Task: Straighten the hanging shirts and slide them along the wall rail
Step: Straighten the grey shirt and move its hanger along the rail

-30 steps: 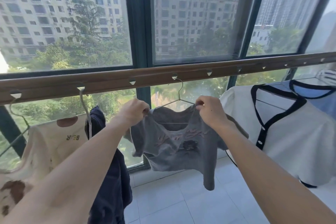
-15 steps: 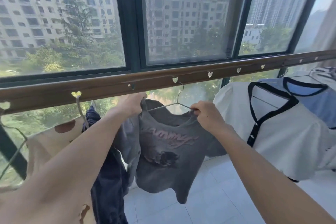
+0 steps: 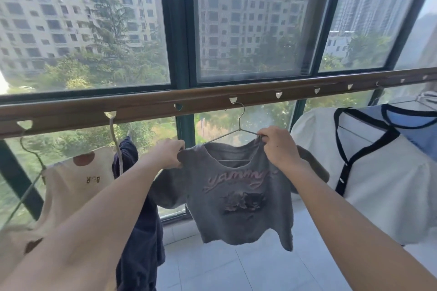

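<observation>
A small grey shirt (image 3: 238, 198) with pink lettering hangs on a wire hanger (image 3: 240, 123) hooked into a heart-shaped hole of the brown wall rail (image 3: 142, 111). My left hand (image 3: 168, 153) pinches its left shoulder and my right hand (image 3: 279, 146) grips its right shoulder at the hanger end. The shirt faces me, spread flat between both hands. Left of it hang a dark navy garment (image 3: 139, 231) and a cream shirt with brown spots (image 3: 71, 186). To the right hang a white top with black trim (image 3: 383, 186) and a blue one (image 3: 416, 127).
Tall windows with dark green frames (image 3: 179, 30) stand behind the rail, showing buildings and trees. White floor tiles (image 3: 236, 267) lie below. Several rail holes between the grey shirt and the white top hold no hangers.
The grey shirt has been pulled square and flat on its hanger, and its print now faces me. Both hands have moved apart along the shoulders.
</observation>
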### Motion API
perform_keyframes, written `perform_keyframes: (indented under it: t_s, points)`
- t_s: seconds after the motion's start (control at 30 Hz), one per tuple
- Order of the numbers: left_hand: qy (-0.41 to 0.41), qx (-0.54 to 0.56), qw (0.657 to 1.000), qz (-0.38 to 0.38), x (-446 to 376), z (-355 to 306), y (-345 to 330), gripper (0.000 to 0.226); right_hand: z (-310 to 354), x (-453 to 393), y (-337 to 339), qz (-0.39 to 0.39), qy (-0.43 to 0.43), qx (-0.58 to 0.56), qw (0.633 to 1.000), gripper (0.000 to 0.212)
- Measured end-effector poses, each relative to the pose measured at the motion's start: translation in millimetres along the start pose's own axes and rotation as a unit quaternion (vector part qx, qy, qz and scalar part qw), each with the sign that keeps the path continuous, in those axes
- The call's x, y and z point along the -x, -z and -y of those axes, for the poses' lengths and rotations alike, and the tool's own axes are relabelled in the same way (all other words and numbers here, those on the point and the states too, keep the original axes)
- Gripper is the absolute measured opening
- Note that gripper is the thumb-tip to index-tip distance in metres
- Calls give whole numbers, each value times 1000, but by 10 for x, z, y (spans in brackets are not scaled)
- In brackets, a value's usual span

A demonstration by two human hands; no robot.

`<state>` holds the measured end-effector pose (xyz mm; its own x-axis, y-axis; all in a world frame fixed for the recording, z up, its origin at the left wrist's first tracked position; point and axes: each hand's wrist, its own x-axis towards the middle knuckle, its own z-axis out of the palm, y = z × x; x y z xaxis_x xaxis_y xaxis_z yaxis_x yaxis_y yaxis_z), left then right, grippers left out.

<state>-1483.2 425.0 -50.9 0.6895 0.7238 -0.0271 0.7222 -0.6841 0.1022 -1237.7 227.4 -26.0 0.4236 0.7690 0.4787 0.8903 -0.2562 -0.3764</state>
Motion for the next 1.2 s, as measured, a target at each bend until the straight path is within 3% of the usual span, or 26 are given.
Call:
perform_keyframes:
  t_s: [0.3, 0.37, 0.43, 0.5, 0.7, 0.97, 1.07, 1.2]
  points:
    - [82, -52, 987, -131, 4, 145, 99, 21, -70, 33, 26, 18, -6, -3, 1000, 29]
    - [83, -84, 989, -93, 11, 109, 161, 21, -86, 35, -10, 31, -4, -12, 999, 28]
    - [42, -55, 998, -14, -7, 40, 181, 37, -91, 31, -38, 39, -1, -31, 999, 24]
    - [-25, 24, 999, 10, -10, -89, 217, 51, -82, 29, -36, 24, -13, -64, 998, 17]
    - [-117, 201, 971, -61, -56, -548, 345, 23, -100, 41, 23, -52, -30, -115, 992, 10]
    - [-189, 241, 946, -108, -164, -1001, 424, 22, -108, 44, -16, 17, -9, -82, 996, 13]
    - [-181, 267, 937, -133, -183, -1130, 407, 13, -73, 31, -49, 35, 1, -55, 998, 16]
    - [-152, 277, 934, -164, -194, -1177, 393, 19, -47, 48, -100, 55, 3, -49, 997, 11]
